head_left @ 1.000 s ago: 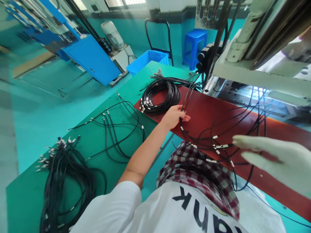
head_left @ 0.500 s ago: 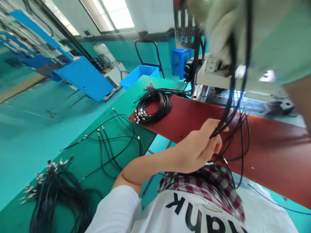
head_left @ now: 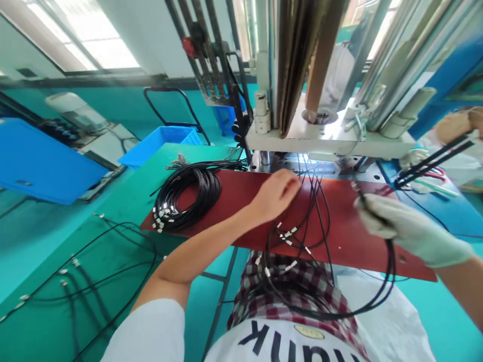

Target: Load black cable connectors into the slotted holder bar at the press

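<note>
Black thin cables with small white sleeves near their ends point(head_left: 298, 236) hang in loops from the edge of the dark red flat mat point(head_left: 339, 236) down over the person's checked apron point(head_left: 302, 291). The bare left hand point(head_left: 277, 193) rests on the upper end of these cables, fingers curled together over the strands, close under the grey metal press machine point(head_left: 324, 138). The white-gloved right hand point(head_left: 400, 229) is to the right and a little lower, its fingers closed on one cable end. From there the cable runs down in a wide curve and back toward the left, so its long axis lies mostly across the body, between the two hands. The left hand is the nearer one to the machine.

On the mat's left end lies a coiled bundle of black cables point(head_left: 188, 193). More loose black cables point(head_left: 94, 266) lie spread on the green worktop point(head_left: 124, 201) further left. Behind it stands a blue plastic crate point(head_left: 158, 143).
</note>
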The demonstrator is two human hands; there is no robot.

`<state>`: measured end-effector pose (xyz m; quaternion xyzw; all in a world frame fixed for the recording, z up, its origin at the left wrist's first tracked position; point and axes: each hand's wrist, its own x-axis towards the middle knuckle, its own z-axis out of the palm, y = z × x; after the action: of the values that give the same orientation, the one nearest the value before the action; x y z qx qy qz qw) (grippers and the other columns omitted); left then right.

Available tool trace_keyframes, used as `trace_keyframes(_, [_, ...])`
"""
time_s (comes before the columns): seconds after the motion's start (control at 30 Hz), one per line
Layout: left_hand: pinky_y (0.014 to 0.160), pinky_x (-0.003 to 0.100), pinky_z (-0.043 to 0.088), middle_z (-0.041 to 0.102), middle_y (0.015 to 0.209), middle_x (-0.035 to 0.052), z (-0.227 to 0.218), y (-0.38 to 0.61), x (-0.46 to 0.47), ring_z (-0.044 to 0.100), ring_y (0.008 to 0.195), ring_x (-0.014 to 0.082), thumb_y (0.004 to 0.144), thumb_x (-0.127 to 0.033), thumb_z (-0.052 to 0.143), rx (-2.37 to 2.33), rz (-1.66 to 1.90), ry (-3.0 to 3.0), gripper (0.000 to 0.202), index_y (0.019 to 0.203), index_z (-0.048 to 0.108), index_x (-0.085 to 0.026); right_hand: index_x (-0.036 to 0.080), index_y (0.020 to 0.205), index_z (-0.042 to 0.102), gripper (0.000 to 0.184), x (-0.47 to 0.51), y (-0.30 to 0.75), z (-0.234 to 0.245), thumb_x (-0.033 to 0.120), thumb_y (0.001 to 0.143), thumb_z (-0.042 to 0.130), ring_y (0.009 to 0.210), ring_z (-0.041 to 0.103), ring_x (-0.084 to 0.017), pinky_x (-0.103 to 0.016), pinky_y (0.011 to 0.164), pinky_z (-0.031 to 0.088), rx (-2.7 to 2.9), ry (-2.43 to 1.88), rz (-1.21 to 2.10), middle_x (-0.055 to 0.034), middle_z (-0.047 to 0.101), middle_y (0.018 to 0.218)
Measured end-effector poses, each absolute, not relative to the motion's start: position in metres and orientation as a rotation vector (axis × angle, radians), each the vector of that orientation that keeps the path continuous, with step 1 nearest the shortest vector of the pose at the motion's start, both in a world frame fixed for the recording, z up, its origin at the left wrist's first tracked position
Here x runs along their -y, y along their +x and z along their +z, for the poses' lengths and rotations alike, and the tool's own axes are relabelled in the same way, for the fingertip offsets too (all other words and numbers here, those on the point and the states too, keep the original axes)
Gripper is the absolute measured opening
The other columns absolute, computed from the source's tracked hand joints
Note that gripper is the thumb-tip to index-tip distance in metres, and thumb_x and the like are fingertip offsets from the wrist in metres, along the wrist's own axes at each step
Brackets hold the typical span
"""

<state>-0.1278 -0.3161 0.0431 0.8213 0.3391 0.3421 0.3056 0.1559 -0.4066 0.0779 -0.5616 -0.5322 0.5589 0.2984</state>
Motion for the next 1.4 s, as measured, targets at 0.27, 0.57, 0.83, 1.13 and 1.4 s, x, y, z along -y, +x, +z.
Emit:
trace_keyframes(0.27, [0.093, 0.031, 0.047, 0.058, 0.119, 0.0116, -0.015, -0.102, 0.287, 0.056, 0.108, 0.0181, 0.098, -0.041, 0.051, -0.937, 1.084, 1.937, 0.039, 0.128, 0.05, -0.017, 0.017, 0.119, 0.053, 0.04, 0.372, 0.134, 0.018, 0.052, 0.099, 0.048, 0.063, 0.052, -0.009, -0.022, 0.054, 0.04, 1.362, -1.244, 1.869, -0.011, 0.067, 0.106])
trace_keyframes(0.57, [0.08, 0.025, 0.049, 0.068, 0.095, 0.0085, 0.016, -0.083, 0.273, 0.063, 0.087, 0.013, 0.101, -0.051, 0.04, -0.577, 0.849, 1.628, 0.048, 0.109, 0.064, -0.011, 0.013, 0.105, 0.055, 0.041, 0.359, 0.116, 0.018, 0.053, 0.099, 0.048, 0.061, 0.056, -0.008, -0.022, 0.057, 0.048, 1.323, -1.185, 1.934, -0.0142, 0.069, 0.107])
trace_keyframes(0.83, [0.059, 0.019, 0.044, 0.059, 0.085, 0.0009, 0.01, -0.089, 0.271, 0.054, 0.063, 0.0067, 0.089, -0.033, 0.063, -0.684, 0.657, 1.654, 0.02, 0.095, 0.06, -0.014, 0.017, 0.111, 0.055, 0.035, 0.348, 0.112, 0.013, 0.047, 0.094, 0.06, 0.1, 0.07, -0.024, -0.029, 0.076, 0.061, 0.955, -1.272, 1.937, -0.0169, 0.066, 0.122])
trace_keyframes(1.13, [0.054, 0.019, 0.035, 0.054, 0.086, -0.0011, 0.018, -0.09, 0.27, 0.043, 0.057, 0.0043, 0.097, -0.036, 0.05, -0.625, 0.647, 1.665, 0.018, 0.103, 0.049, -0.019, 0.017, 0.1, 0.058, 0.03, 0.333, 0.093, 0.033, 0.047, 0.097, 0.054, 0.084, 0.067, -0.017, -0.028, 0.072, 0.056, 1.321, -1.41, 1.648, -0.0079, 0.068, 0.096])
trace_keyframes(1.4, [0.058, 0.019, 0.036, 0.049, 0.079, -0.0034, 0.027, -0.102, 0.265, 0.042, 0.062, 0.006, 0.096, -0.037, 0.053, -0.507, 0.57, 1.694, 0.022, 0.108, 0.05, -0.019, 0.018, 0.089, 0.061, 0.028, 0.336, 0.096, 0.043, 0.045, 0.094, 0.06, 0.081, 0.058, -0.012, -0.022, 0.073, 0.048, 1.304, -1.297, 1.353, -0.0024, 0.063, 0.09])
